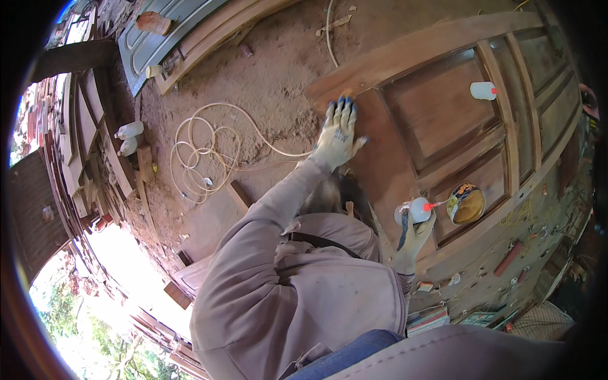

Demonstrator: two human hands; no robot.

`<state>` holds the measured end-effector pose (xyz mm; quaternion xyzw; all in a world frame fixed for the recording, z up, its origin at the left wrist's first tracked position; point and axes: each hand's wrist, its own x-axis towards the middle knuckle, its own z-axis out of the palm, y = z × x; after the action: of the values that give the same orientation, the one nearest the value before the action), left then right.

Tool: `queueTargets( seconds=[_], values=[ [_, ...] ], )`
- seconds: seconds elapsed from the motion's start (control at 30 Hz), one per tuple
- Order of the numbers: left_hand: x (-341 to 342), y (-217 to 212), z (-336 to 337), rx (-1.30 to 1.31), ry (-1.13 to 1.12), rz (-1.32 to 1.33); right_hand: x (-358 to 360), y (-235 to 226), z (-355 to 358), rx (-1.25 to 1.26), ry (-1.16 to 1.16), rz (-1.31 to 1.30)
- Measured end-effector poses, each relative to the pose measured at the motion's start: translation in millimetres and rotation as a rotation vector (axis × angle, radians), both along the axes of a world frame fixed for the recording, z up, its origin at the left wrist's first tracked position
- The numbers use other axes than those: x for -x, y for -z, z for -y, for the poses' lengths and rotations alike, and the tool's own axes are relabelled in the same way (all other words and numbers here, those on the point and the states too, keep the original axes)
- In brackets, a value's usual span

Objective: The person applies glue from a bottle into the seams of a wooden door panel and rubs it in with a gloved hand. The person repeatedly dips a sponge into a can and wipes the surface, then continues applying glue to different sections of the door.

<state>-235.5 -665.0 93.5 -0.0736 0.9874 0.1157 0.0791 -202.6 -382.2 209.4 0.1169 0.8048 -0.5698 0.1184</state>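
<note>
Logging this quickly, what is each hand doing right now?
Left hand: open, fingers spread flat on the brown wooden panelled door.
Right hand: closed, holding a small white squeeze bottle with red nozzle.

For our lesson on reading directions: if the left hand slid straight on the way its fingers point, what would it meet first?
The left hand lies flat on the wooden door. Straight ahead comes the door's outer edge, then probably only sandy ground.

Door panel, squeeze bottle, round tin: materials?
Door: bare reddish-brown wood, grain visible, matte. Squeeze bottle in the right hand: likely white plastic, red nozzle. Round tin: probably metal, holding yellowish-brown paste. Left hand rests flat on the door.
</note>
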Motion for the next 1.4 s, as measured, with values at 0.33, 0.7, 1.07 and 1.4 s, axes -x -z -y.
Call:
queueTargets(
  seconds=[0.33,0.7,1.07,1.4],
  values=[
    [12.4,14.3,38.1,0.027,0.028,-0.040,3.4,5.0,10.1,0.042,0.082,0.019],
    [6.5,9.9,79.9,-0.165,0.224,-0.079,11.6,-16.8,52.0,0.119,0.124,0.034],
    [25.9,10.9,1.5,-0.109,0.364,-0.052,11.6,-13.1,44.0,0.046,-0.068,0.020],
    [10.1,3.4,84.3,0.165,0.067,0.105,14.9,7.1,1.4,-0.055,-0.079,-0.065]
  ],
)
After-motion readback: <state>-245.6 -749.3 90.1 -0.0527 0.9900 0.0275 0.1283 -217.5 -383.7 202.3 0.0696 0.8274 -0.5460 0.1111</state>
